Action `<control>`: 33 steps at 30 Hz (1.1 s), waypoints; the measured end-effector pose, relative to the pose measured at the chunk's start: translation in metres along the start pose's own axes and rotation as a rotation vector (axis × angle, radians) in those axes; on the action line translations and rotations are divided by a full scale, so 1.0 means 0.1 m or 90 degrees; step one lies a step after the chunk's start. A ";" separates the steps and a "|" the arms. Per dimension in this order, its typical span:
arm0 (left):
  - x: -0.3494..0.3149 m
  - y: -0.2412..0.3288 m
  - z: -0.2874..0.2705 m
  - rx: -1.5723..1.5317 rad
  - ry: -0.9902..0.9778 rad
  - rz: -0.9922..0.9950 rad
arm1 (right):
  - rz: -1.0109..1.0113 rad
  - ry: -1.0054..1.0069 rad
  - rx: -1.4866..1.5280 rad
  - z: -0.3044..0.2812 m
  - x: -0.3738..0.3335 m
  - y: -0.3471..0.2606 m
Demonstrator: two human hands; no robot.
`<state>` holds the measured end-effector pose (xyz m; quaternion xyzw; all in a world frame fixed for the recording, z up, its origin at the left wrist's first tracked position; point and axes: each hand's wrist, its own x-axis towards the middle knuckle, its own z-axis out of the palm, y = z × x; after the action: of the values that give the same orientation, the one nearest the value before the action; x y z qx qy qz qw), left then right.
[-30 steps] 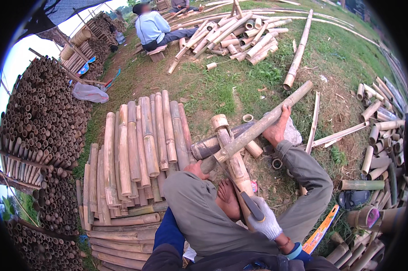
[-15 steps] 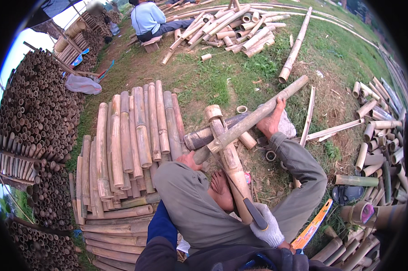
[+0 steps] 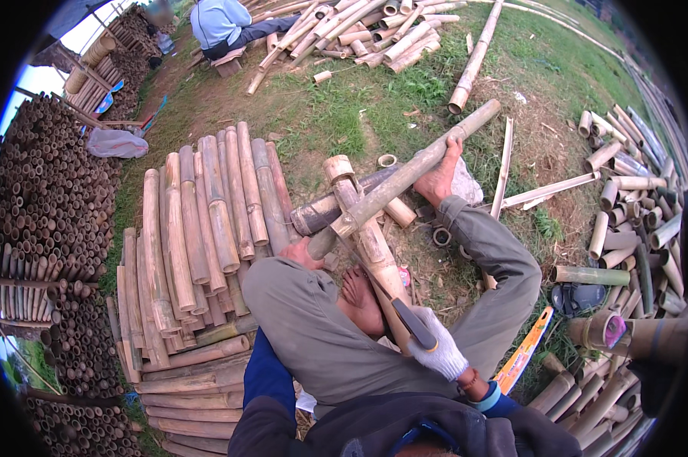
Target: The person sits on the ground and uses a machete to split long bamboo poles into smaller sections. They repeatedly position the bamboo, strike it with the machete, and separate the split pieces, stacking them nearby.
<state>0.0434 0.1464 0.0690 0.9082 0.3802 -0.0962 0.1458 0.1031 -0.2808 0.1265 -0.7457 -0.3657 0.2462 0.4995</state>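
Observation:
A bamboo pole (image 3: 405, 183) lies slantwise across a thicker notched bamboo post (image 3: 386, 274) that leans away from me between my legs. My left hand (image 3: 302, 253), bare, wraps around the pole's near left end. In a white knit glove, my right hand (image 3: 441, 344) grips the dark handle of a handsaw (image 3: 414, 327). The saw's thin blade reaches up to the underside of the pole beside the post; its exact contact is hard to see. My bare right foot (image 3: 435, 179) presses against the pole's far part, while my left foot (image 3: 359, 301) rests beside the post.
Cut bamboo lengths (image 3: 207, 213) are stacked at my left, and more pieces (image 3: 625, 228) lie at right near a dark sandal (image 3: 577, 299). A long orange strip (image 3: 525, 350) lies by my right thigh. Another person (image 3: 220, 27) sits farther off beside a bamboo heap.
My right hand has pushed forward a little with the handsaw. The whole view has shifted slightly; my left hand keeps its hold on the pole, and my right foot stays against it.

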 end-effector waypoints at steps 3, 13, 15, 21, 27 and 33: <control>0.00 -0.22 0.09 0.020 -0.003 -0.009 | 0.071 -0.043 0.047 -0.23 -0.30 -0.25; 0.19 -0.04 0.14 0.002 0.034 0.044 | -0.106 0.062 0.051 0.64 1.48 0.06; 0.17 -0.12 0.07 -0.005 0.042 0.048 | -0.054 0.043 0.086 0.45 0.83 0.07; 0.12 -0.17 0.19 0.026 0.027 0.020 | 0.039 -0.036 0.045 -0.27 -0.47 -0.24; 0.13 0.09 0.18 0.000 0.022 0.063 | -0.071 0.035 0.080 0.31 1.24 0.19; -0.02 -0.18 0.04 -0.006 0.018 0.035 | -0.018 0.001 0.061 0.33 0.65 -0.23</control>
<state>0.0290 0.1558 0.0618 0.9189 0.3575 -0.0775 0.1474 0.1119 -0.2053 0.1355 -0.7157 -0.3635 0.2556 0.5388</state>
